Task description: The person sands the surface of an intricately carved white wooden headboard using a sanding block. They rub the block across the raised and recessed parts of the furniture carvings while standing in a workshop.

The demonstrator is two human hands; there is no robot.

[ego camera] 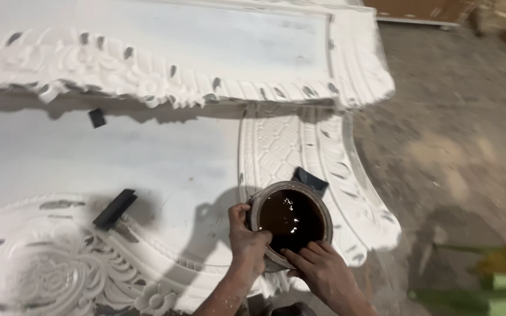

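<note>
- We see bright, even light, washing out the far white carved panel (177,52).
- Soft shadows fall leftward and near.
- Small glints of glare sit on the dark liquid (291,217).
- The right floor (458,134) and edges look blurred.

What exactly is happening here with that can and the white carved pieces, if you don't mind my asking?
A person grips an open round can of dark brown liquid with both hands: the left hand on its near left rim, the right hand on its near right edge. The can sits over a white carved panel. Two small black blocks lie on the white pieces. A second carved panel lies behind, and the dusty floor shows to the right.
</note>
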